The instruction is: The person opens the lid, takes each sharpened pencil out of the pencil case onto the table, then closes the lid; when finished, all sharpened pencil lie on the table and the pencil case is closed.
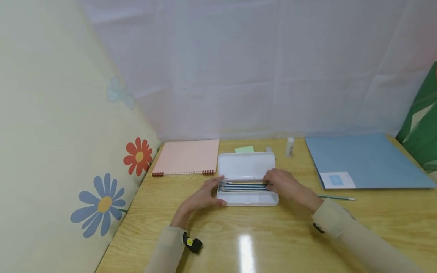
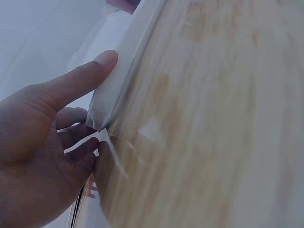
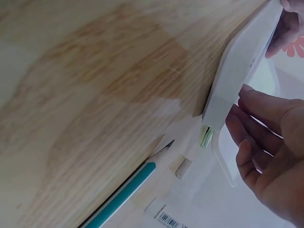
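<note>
A white pencil case lies on the table with its lid raised toward the back. Several dark-striped pencils lie side by side inside it. My left hand holds the case's left end, the thumb on its front edge and the fingers around the corner, as the left wrist view shows. My right hand is at the case's right end, bent fingers over the pencils' ends. In the right wrist view its thumb and fingertips are right at the rim; I cannot tell whether they pinch anything.
A green pencil lies to the right, before a blue folder. Behind the case are green sticky notes, a small eraser-like block and a glue stick. A pink spiral notebook lies at back left, near the wall.
</note>
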A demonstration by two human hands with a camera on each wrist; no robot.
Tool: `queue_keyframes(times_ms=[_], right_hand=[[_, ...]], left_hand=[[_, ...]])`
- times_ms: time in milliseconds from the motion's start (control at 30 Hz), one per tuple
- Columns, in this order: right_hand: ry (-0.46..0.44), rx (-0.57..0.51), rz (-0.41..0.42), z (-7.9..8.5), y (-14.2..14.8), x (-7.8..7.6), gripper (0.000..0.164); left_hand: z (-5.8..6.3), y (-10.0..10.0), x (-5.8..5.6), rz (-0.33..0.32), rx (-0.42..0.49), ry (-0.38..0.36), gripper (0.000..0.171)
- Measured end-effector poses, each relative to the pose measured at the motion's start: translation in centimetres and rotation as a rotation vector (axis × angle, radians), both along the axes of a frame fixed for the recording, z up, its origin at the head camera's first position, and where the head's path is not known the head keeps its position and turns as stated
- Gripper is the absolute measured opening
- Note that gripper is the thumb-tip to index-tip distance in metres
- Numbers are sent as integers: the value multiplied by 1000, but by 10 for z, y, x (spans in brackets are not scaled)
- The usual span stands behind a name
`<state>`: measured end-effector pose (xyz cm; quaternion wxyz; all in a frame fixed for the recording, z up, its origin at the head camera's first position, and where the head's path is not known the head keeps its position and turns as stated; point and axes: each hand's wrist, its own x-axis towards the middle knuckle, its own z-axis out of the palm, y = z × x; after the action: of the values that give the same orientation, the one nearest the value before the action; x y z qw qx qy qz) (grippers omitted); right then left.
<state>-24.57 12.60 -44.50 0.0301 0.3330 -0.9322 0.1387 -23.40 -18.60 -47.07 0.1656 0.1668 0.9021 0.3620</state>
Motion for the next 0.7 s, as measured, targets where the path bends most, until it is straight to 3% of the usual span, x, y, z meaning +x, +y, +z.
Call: queue_keyframes(times_ms=[433,700], right_hand=[[13,57,2,-2,-6,-4,7],[25,31,-28,-5,-6,-2,9]], left_hand=[[-2,0,-1,-5,8,-5,95],[-2,-1,-1,2,11,-4,94]])
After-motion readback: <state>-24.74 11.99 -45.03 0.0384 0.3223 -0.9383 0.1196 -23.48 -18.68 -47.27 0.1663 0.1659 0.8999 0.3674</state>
